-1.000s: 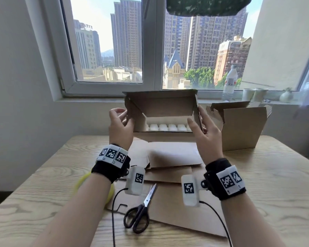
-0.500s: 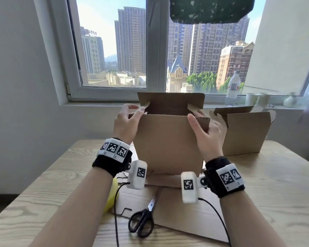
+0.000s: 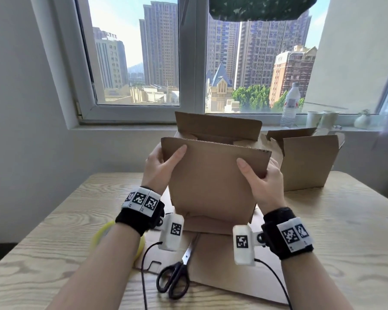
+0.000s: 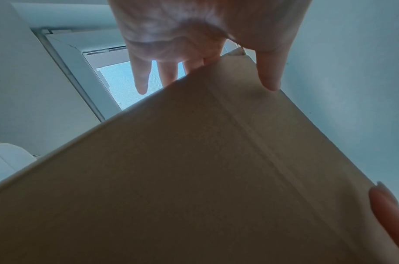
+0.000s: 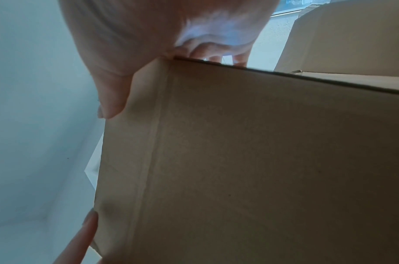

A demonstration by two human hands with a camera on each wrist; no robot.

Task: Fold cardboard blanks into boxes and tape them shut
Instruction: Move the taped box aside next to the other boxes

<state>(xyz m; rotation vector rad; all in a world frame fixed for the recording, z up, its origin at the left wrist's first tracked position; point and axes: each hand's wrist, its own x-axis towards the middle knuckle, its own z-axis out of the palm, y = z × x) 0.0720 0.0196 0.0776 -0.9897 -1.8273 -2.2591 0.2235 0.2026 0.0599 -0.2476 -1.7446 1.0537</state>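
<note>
Both hands hold a brown cardboard box (image 3: 211,182) upright above the table, its top flaps standing open. My left hand (image 3: 160,166) grips the upper left corner, with the thumb on the near face and the fingers along the left side. At the upper right corner, my right hand (image 3: 264,182) has its thumb on the near face and its fingers curled round the side. The left wrist view shows the box (image 4: 194,178) under my left hand (image 4: 194,35). In the right wrist view the box (image 5: 261,160) fills the frame below my right hand (image 5: 160,35). Flat cardboard blanks (image 3: 222,265) lie beneath.
Black scissors (image 3: 175,280) lie on the blanks near the front. A yellow tape roll (image 3: 103,231) sits under my left forearm. A second open box (image 3: 307,162) stands at the back right. A bottle (image 3: 290,104) and cups (image 3: 314,118) are on the windowsill.
The box has turned from lying with its open inside facing me to standing upright with a plain face toward me. Both hands now grip its upper corners.
</note>
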